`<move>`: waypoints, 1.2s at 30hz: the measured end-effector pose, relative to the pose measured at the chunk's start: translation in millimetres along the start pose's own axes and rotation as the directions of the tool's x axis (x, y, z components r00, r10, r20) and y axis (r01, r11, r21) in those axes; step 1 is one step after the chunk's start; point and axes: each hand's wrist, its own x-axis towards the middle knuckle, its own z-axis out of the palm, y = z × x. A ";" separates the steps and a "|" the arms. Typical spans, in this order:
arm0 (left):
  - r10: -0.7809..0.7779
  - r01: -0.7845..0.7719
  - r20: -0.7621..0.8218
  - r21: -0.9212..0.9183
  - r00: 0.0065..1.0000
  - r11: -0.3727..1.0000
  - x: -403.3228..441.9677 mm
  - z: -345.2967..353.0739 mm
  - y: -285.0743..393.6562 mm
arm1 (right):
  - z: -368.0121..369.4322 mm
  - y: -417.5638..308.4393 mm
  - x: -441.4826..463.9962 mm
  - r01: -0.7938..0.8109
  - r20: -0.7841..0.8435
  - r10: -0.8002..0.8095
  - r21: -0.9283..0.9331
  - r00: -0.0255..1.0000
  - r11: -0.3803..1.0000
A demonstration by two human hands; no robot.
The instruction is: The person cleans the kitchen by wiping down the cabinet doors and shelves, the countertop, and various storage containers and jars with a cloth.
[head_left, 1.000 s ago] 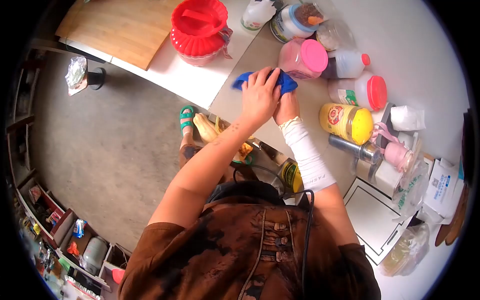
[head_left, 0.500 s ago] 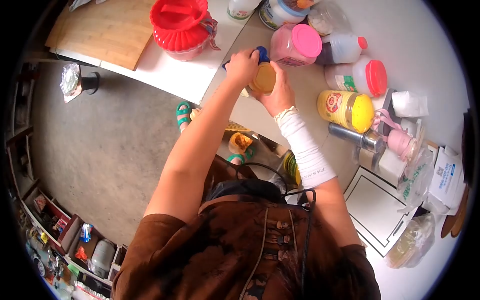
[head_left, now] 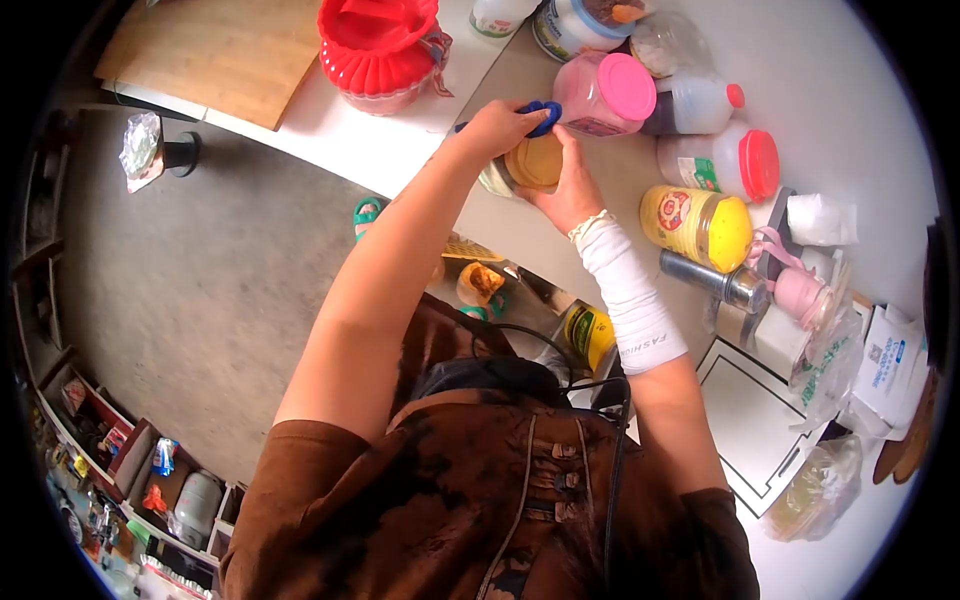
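Note:
A jar with a yellow lid [head_left: 536, 163] stands at the edge of the counter, between my two hands. My right hand [head_left: 570, 198], below a white sleeve, is wrapped round the jar's near right side. My left hand [head_left: 495, 130] is closed on a bunched blue cloth [head_left: 542, 118] at the jar's far side, just above the lid. Part of the jar's body is hidden by my arms and hands. Close beyond the cloth is a clear jar with a pink lid [head_left: 605, 92].
A red lidded container [head_left: 380, 60] stands by a wooden board [head_left: 205, 55] on the white table. Several jars and bottles line the wall, including a yellow-lidded jar [head_left: 695, 228] and a steel flask [head_left: 715, 278]. A yellow basket [head_left: 472, 250] is below the counter.
My left hand and the blue cloth have shifted around the jar's far side, with more cloth bunched at the right now. The whole view has shifted slightly. My right hand stays on the jar.

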 end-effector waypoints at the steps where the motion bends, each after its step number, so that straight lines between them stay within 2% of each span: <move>1: 0.048 -0.048 -0.006 0.017 0.999 0.999 7.4 3.4 -8.6 | 0.7 0.4 -0.3 0.009 -0.011 -0.009 -0.009 1.000 1.000; 2: 0.046 -0.046 -0.007 0.016 0.999 0.999 6.0 4.7 -17.3 | 2.5 0.7 -1.5 0.009 -0.008 -0.009 -0.008 1.000 1.000; 4: 0.157 -0.117 0.058 -0.434 0.986 0.893 -5.1 0.0 -37.3 | 8.1 1.1 -1.6 0.059 -0.056 -0.059 -0.006 0.997 0.998; 5: 0.153 -0.114 0.056 -0.435 0.987 0.893 -13.8 0.1 -45.0 | 8.6 1.0 -2.4 0.059 -0.052 -0.059 -0.003 0.997 0.998; 7: 0.209 -0.100 0.082 -0.676 0.974 0.730 -30.5 1.9 -57.2 | 5.8 1.6 -1.6 0.093 -0.037 -0.093 -0.008 0.995 0.996; 9: 0.214 -0.098 0.086 -0.685 0.973 0.721 -34.9 12.1 -72.6 | 3.9 -1.3 -1.3 0.121 -0.041 -0.123 -0.036 0.992 0.992; 11: 0.209 -0.187 -0.058 -0.717 0.976 0.672 -40.8 23.8 -80.8 | 3.5 -1.7 -0.5 0.155 -0.034 -0.157 -0.063 0.987 0.986; 13: 0.167 -0.175 -0.080 -0.686 0.983 0.706 -54.4 21.3 -58.8 | 6.4 2.1 -0.7 0.083 -0.025 -0.083 -0.010 0.996 0.997; 15: 0.098 -0.140 -0.110 -0.506 0.989 0.851 -50.0 18.3 -47.5 | 6.2 -2.3 0.6 0.079 -0.031 -0.079 -0.007 0.996 0.997; 16: 0.097 -0.139 -0.109 -0.510 0.989 0.849 -38.3 26.8 -47.3 | 5.7 -3.5 0.0 0.073 -0.037 -0.073 -0.005 0.997 0.997; 17: 0.057 -0.159 -0.314 -0.311 0.948 0.937 -21.5 39.0 -50.1 | 7.1 -1.7 -1.9 0.073 -0.032 -0.074 -0.008 0.997 0.997; 18: 0.061 -0.129 -0.511 -0.099 0.858 0.987 -15.9 41.4 -46.1 | 9.0 0.9 -2.1 0.070 -0.038 -0.071 -0.028 0.997 0.997; 19: 0.062 -0.133 -0.515 -0.102 0.855 0.986 -14.8 39.7 -47.3 | 9.6 2.7 -1.6 0.066 -0.044 -0.068 -0.047 0.997 0.997; 20: 0.006 -0.152 -0.466 -0.276 0.885 0.949 -20.2 34.4 -41.8 | 6.2 3.7 -0.5 0.069 -0.041 -0.071 -0.051 0.997 0.996; 21: -0.039 -0.159 -0.407 -0.441 0.913 0.883 -24.6 31.7 -38.2 | 0.3 6.6 1.8 0.059 0.011 -0.060 0.048 0.998 0.997; 22: -0.071 -0.195 -0.475 -0.487 0.877 0.852 -25.0 35.6 -43.1 | -5.3 9.5 5.1 0.043 0.064 -0.053 0.147 0.997 0.988; 23: -0.074 -0.197 -0.479 -0.491 0.875 0.849 -22.1 41.6 -59.1 | -11.1 11.5 11.7 0.047 0.069 -0.057 0.143 0.996 0.989; 25: -0.187 -0.241 -0.470 -0.707 0.863 0.665 -17.2 50.4 -94.9 | -17.1 14.9 33.5 0.021 0.001 -0.021 0.135 1.000 0.991; 26: -0.213 -0.327 -0.552 -0.716 0.806 0.616 -31.6 54.8 -89.9 | -3.9 18.8 45.0 0.029 -0.137 0.003 0.226 0.990 0.974; 27: -0.218 -0.332 -0.560 -0.715 0.799 0.615 -42.8 58.9 -95.0 | 1.0 12.4 55.5 0.035 -0.130 -0.005 0.228 0.992 0.973; 29: -0.371 -0.154 -0.425 -0.802 0.826 0.577 -61.9 64.4 -104.8 | 9.2 1.9 75.2 -0.112 -0.174 0.137 0.143 0.975 0.983; 30: -0.379 -0.157 -0.430 -0.804 0.819 0.573 -68.9 67.7 -107.8 | 20.6 3.6 82.3 -0.028 -0.264 0.013 -0.053 0.964 0.998; 31: -0.369 -0.194 -0.413 -0.841 0.833 0.505 -73.9 71.1 -109.8 | 25.7 4.0 83.8 -0.022 -0.254 0.008 -0.053 0.967 0.998; 32: -0.355 -0.226 -0.395 -0.873 0.847 0.431 -75.3 72.8 -111.0 | 27.2 -2.5 82.8 -0.086 -0.240 0.055 -0.120 0.969 0.989; 33: -0.362 -0.225 -0.393 -0.876 0.846 0.426 -73.1 73.5 -111.1 | 27.2 -6.6 79.6 -0.151 -0.232 0.105 -0.191 0.967 0.970; 35: -0.101 -0.410 -0.617 -0.627 0.781 0.662 -62.1 75.4 -107.1 | 27.2 -6.8 76.0 -0.127 -0.232 0.082 -0.186 0.969 0.974; 36: -0.064 -0.416 -0.651 -0.553 0.757 0.722 -59.2 72.5 -91.0 | 27.8 -7.1 75.6 -0.158 -0.260 0.104 -0.196 0.960 0.968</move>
